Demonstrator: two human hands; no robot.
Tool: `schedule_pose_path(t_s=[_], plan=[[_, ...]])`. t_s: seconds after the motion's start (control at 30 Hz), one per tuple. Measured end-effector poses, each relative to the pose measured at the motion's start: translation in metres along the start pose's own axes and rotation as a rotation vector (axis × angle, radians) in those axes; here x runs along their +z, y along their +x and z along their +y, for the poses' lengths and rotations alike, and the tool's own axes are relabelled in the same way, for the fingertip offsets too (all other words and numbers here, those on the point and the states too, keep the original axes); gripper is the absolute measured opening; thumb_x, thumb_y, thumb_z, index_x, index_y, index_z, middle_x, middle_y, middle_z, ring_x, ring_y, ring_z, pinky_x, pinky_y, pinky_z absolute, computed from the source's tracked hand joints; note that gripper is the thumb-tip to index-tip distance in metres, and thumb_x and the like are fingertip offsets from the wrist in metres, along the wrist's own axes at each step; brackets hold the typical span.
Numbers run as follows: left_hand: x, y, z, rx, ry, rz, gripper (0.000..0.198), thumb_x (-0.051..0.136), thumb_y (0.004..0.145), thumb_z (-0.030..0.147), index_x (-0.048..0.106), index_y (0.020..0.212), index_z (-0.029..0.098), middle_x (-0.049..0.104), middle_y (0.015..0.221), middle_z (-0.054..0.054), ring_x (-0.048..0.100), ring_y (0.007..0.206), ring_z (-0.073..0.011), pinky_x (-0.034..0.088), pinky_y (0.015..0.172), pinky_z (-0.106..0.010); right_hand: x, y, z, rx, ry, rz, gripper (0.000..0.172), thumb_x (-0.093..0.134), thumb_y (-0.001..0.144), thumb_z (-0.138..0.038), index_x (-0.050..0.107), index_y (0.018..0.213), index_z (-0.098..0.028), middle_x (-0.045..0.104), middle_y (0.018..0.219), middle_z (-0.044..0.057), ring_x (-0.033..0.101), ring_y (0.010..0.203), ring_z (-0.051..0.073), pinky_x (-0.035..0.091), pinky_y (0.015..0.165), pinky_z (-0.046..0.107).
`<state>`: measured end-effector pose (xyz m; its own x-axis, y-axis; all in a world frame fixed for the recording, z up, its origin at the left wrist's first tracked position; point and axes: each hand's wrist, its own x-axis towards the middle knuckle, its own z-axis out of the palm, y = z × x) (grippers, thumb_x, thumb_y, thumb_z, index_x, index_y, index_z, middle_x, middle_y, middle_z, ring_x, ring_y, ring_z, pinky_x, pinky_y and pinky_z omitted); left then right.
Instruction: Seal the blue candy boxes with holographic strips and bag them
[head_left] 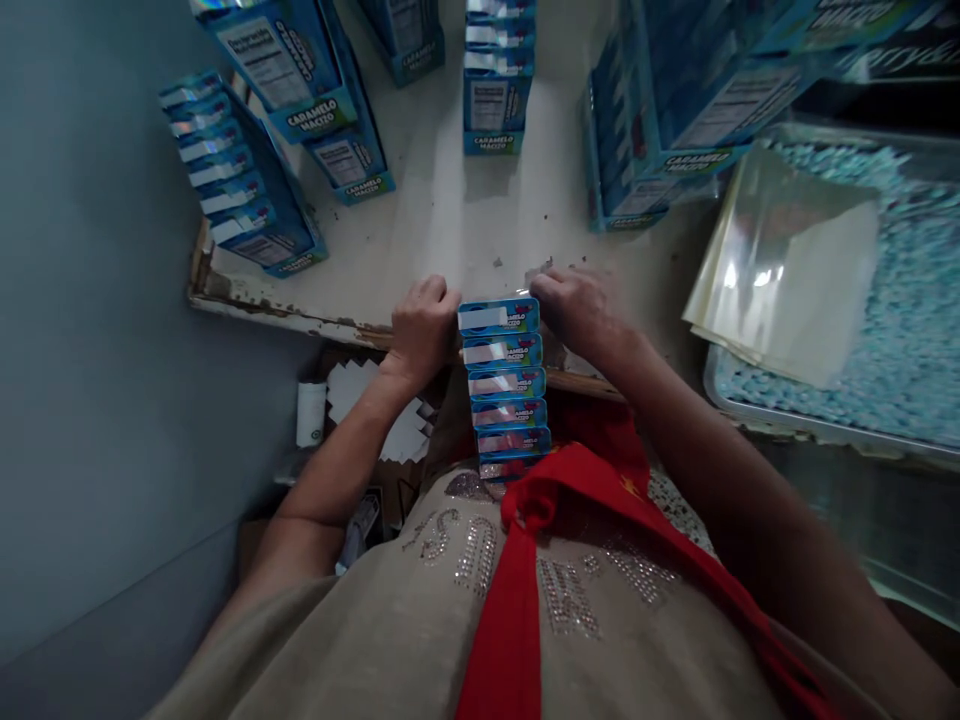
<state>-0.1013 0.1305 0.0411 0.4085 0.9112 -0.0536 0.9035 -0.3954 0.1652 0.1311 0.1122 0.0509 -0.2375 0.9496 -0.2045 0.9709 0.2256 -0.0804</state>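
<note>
A blue display box of candy packs is held between my hands at the table's near edge, its long row running back toward my shirt. The packs stand side by side, with pale strips on their tops and "Caramelo Macizo" lettering. At the far left corner of the box, my left hand is closed with its fingers curled against it. My right hand is closed at the far right corner, thumb and finger pinched there. The side of the box away from me is hidden.
More blue candy boxes stand at the table's back left, back middle and right, some stacked. A clear tub of blue-white candies sits at right with plastic sheets on top. A wall rises at left.
</note>
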Motion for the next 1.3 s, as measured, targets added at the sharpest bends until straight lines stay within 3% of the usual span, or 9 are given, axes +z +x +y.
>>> schedule_pose_path(t_s=[0.1, 0.27, 0.43, 0.53, 0.6, 0.87, 0.97, 1.13, 1.3], plan=[[-0.012, 0.001, 0.0, -0.005, -0.073, 0.0, 0.018, 0.057, 0.099, 0.016, 0.071, 0.09, 0.023, 0.073, 0.102, -0.01, 0.066, 0.088, -0.0238, 0.044, 0.067, -0.034, -0.009, -0.008, -0.008, 0.002, 0.048, 0.004, 0.033, 0.045, 0.103, -0.017, 0.078, 0.107, -0.015, 0.078, 0.111, 0.015, 0.066, 0.086, 0.023, 0.026, 0.065, 0.035], [-0.031, -0.002, -0.009, 0.032, -0.409, 0.202, 0.014, 0.069, 0.093, 0.025, 0.072, 0.079, 0.026, 0.07, 0.091, -0.006, 0.069, 0.085, -0.0226, 0.051, 0.072, -0.035, -0.031, -0.011, -0.01, 0.096, 0.15, 0.078, 0.026, 0.059, 0.103, -0.031, 0.08, 0.095, -0.019, 0.08, 0.102, 0.012, 0.067, 0.083, 0.023, 0.03, 0.066, 0.036], [-0.056, -0.012, -0.011, 0.023, -0.724, 0.208, 0.02, 0.067, 0.094, 0.031, 0.08, 0.107, 0.024, 0.079, 0.103, -0.007, 0.073, 0.094, -0.0216, 0.059, 0.087, -0.035, -0.042, -0.016, -0.01, 0.179, 0.21, 0.123, 0.023, 0.067, 0.101, -0.035, 0.079, 0.087, -0.021, 0.079, 0.094, 0.01, 0.067, 0.083, 0.022, 0.029, 0.067, 0.036], [-0.067, -0.01, -0.005, 0.071, -0.87, 0.107, 0.036, 0.072, 0.091, 0.039, 0.078, 0.121, 0.022, 0.08, 0.114, -0.009, 0.073, 0.109, -0.0241, 0.059, 0.095, -0.037, -0.043, -0.021, -0.012, 0.084, 0.24, 0.157, 0.023, 0.063, 0.101, -0.03, 0.076, 0.084, -0.021, 0.079, 0.096, 0.011, 0.065, 0.083, 0.022, 0.029, 0.067, 0.035], [-0.068, -0.005, 0.0, 0.086, -0.891, 0.004, 0.037, 0.08, 0.085, 0.043, 0.08, 0.115, 0.021, 0.08, 0.113, -0.008, 0.073, 0.11, -0.0255, 0.058, 0.094, -0.037, -0.042, -0.023, -0.013, 0.081, 0.251, 0.177, 0.025, 0.061, 0.102, -0.031, 0.075, 0.082, -0.022, 0.078, 0.095, 0.011, 0.064, 0.083, 0.023, 0.029, 0.067, 0.035], [-0.035, 0.013, 0.019, -0.058, -1.138, -0.2, 0.022, 0.083, 0.079, 0.033, 0.071, 0.09, 0.018, 0.074, 0.089, -0.003, 0.069, 0.084, -0.0182, 0.056, 0.077, -0.031, -0.037, -0.025, -0.016, 0.059, 0.171, 0.212, 0.028, 0.052, 0.105, -0.026, 0.077, 0.095, -0.02, 0.077, 0.103, 0.01, 0.065, 0.087, 0.023, 0.026, 0.066, 0.035], [-0.031, 0.017, 0.016, -0.069, -1.117, -0.165, 0.026, 0.085, 0.081, 0.036, 0.071, 0.094, 0.019, 0.074, 0.092, -0.004, 0.069, 0.087, -0.0188, 0.056, 0.079, -0.031, -0.039, -0.026, -0.017, 0.064, 0.159, 0.192, 0.028, 0.051, 0.105, -0.026, 0.078, 0.099, -0.022, 0.078, 0.105, 0.01, 0.065, 0.086, 0.024, 0.026, 0.066, 0.035], [-0.037, 0.016, -0.009, -0.032, -0.918, 0.125, 0.035, 0.079, 0.09, 0.041, 0.072, 0.121, 0.025, 0.076, 0.121, -0.008, 0.071, 0.109, -0.0223, 0.056, 0.094, -0.035, -0.034, -0.025, -0.013, 0.062, 0.191, 0.175, 0.027, 0.052, 0.105, -0.027, 0.079, 0.106, -0.02, 0.079, 0.107, 0.011, 0.067, 0.088, 0.024, 0.028, 0.066, 0.035], [-0.034, 0.001, -0.026, 0.192, -0.686, 0.045, 0.037, 0.081, 0.086, 0.041, 0.075, 0.119, 0.025, 0.074, 0.134, -0.01, 0.066, 0.129, -0.0286, 0.051, 0.111, -0.043, -0.025, -0.02, -0.008, 0.058, 0.259, 0.226, 0.027, 0.055, 0.106, -0.028, 0.078, 0.118, -0.021, 0.08, 0.112, 0.009, 0.07, 0.097, 0.025, 0.034, 0.072, 0.034]])
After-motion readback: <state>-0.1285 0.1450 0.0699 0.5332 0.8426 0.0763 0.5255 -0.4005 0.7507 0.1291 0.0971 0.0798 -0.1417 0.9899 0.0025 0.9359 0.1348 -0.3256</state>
